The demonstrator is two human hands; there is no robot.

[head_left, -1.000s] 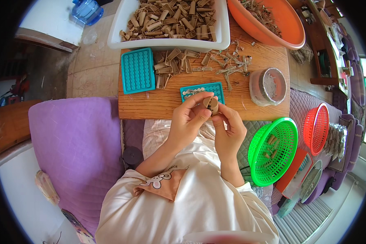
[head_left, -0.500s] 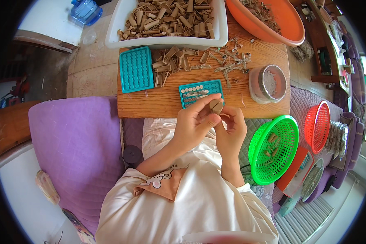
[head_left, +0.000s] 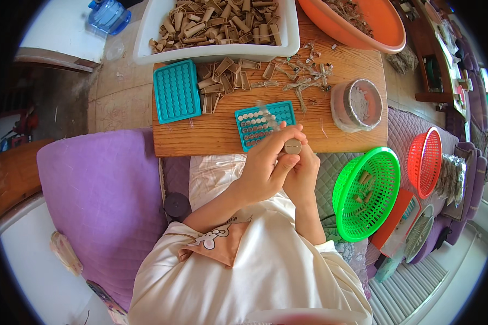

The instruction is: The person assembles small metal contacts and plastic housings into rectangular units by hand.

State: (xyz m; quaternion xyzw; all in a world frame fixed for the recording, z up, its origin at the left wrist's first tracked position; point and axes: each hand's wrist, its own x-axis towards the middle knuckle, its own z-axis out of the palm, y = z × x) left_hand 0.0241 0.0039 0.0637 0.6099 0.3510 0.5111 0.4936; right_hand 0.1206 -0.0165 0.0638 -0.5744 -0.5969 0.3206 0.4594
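In front of the table edge my two hands meet around a small brown piece with a round, slotted end point(head_left: 293, 146). My left hand point(head_left: 267, 169) is closed on it with thumb and fingers. Pressed against it from the other side, my right hand point(head_left: 302, 176) has its fingers largely hidden. A pale, blurred strand bundle point(head_left: 268, 116) sticks out beyond my fingers, over a teal tray point(head_left: 284, 110) holding rows of whitish and grey round pieces. Behind that tray lies a loose pile of brown trough-shaped pieces point(head_left: 222, 81).
A second teal tray point(head_left: 176, 92) lies at the table's left. Behind are a white bin point(head_left: 217, 53) of brown pieces and an orange basin point(head_left: 352, 30). A round tub point(head_left: 358, 105) stands right. Green point(head_left: 366, 195) and red point(head_left: 424, 162) baskets sit beside me.
My hands have drawn closer together, and the brown piece has turned its round end toward me. A blurred strand bundle now sticks out above the tray. The view has shifted slightly.
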